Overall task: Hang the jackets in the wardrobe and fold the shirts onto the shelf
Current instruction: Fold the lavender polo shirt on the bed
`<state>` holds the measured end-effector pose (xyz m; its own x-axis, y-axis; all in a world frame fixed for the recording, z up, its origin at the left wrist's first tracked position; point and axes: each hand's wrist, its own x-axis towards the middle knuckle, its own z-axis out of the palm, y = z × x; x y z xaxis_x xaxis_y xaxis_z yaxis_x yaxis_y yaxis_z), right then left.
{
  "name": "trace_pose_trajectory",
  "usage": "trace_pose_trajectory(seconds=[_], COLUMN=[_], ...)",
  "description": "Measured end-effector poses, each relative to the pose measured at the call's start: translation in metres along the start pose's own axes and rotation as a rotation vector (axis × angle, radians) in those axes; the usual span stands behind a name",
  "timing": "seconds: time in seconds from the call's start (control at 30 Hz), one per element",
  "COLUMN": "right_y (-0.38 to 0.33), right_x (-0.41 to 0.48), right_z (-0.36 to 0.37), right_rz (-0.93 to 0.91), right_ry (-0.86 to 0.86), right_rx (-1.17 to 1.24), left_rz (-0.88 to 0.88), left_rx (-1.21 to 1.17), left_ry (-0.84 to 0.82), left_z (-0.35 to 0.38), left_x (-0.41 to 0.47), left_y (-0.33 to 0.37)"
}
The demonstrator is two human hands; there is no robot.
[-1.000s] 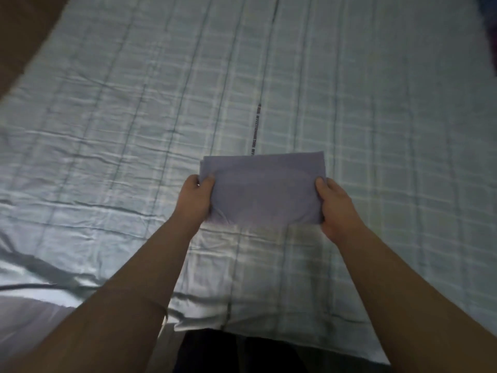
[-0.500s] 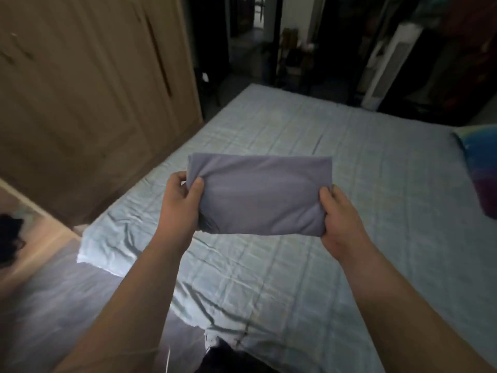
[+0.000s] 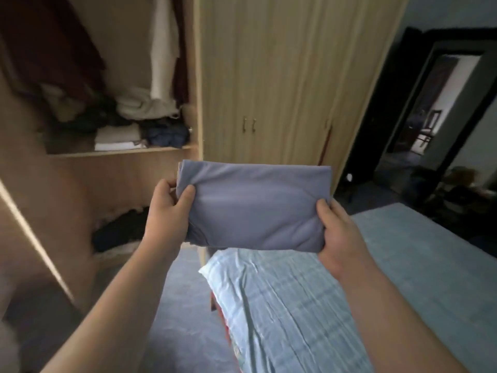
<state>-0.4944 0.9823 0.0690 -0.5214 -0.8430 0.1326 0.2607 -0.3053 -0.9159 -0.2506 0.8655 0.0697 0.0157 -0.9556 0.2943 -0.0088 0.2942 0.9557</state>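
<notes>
Both hands grip one folded shirt (image 3: 255, 208), lavender-blue, and hold it in the air at chest level.

Head view:
- Left hand (image 3: 168, 211): closed on the shirt's left edge. The thumb presses the upper face; the fingers curl around the edge and behind it.
- Right hand (image 3: 336, 232): closed on the right edge. The thumb lies on the upper face; the fingers are hidden beneath the fabric.
- Shirt position: clear of every surface, above the near corner of the bed (image 3: 295, 305) and in front of the closed wardrobe doors (image 3: 269, 76).
- Open wardrobe section: to the left. Its shelf (image 3: 121, 152) carries folded stacks (image 3: 115, 138) of white and dark cloth. Hanging garments (image 3: 53, 49) fill the space above.
- Doorway (image 3: 430, 103): dark, at far right, well apart from the work.

Handling assessment:
- The shirt appears light, soft and limp. The centre sags slightly between the two grips, so the fold has no stiffness of its own.
- Hold at both short edges, pinching all layers together. A single-edge grip is likely to let the layers fall open.
- The fabric is not fragile. The main risk is loss of the fold, not damage.

Step in hand, as judged: carrying the folded shirt to the shelf. Free shelf space appears to lie left of the white stack; set the shirt down flat there or on top of a stack.
</notes>
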Motion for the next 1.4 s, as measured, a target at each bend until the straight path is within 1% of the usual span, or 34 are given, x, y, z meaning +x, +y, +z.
trace_pose_trajectory(seconds=[0.13, 0.2, 0.3, 0.4, 0.53, 0.63, 0.77, 1.0, 1.13, 1.27, 1.4], right_y=[0.044, 0.067, 0.102, 0.132, 0.162, 0.18, 0.211, 0.267, 0.283, 0.301, 0.322], right_x=[0.047, 0.07, 0.106, 0.137, 0.175, 0.213, 0.28, 0.43, 0.519, 0.586, 0.637], right_z=[0.117, 0.174, 0.255, 0.326, 0.388, 0.415, 0.436, 0.466, 0.499, 0.532, 0.563], right_rz=[0.04, 0.064, 0.089, 0.09, 0.073, 0.067, 0.067, 0.02, 0.005, 0.023, 0.043], right_ry=[-0.133, -0.19, -0.264, -0.284, -0.312, -0.312, -0.307, -0.356, -0.369, -0.401, -0.443], right_rx=[-0.02, -0.003, 0.0, 0.007, -0.025, -0.07, -0.115, -0.097, -0.106, -0.119, -0.088], left_rz=[0.017, 0.006, 0.001, -0.015, -0.017, -0.022, -0.028, 0.019, 0.011, -0.011, 0.003], left_rx=[0.091, 0.113, 0.133, 0.15, 0.157, 0.167, 0.181, 0.233, 0.231, 0.232, 0.257], left_ry=[0.181, 0.242, 0.293, 0.312, 0.362, 0.379, 0.392, 0.446, 0.485, 0.51, 0.508], left_z=[-0.093, -0.139, -0.199, -0.246, -0.284, -0.292, -0.28, -0.237, -0.216, -0.213, -0.217], left_x=[0.064, 0.096, 0.143, 0.191, 0.252, 0.298, 0.361, 0.488, 0.565, 0.631, 0.698], left_y=[-0.014, -0.017, -0.018, -0.02, -0.034, -0.05, -0.077, -0.128, -0.145, -0.165, -0.187])
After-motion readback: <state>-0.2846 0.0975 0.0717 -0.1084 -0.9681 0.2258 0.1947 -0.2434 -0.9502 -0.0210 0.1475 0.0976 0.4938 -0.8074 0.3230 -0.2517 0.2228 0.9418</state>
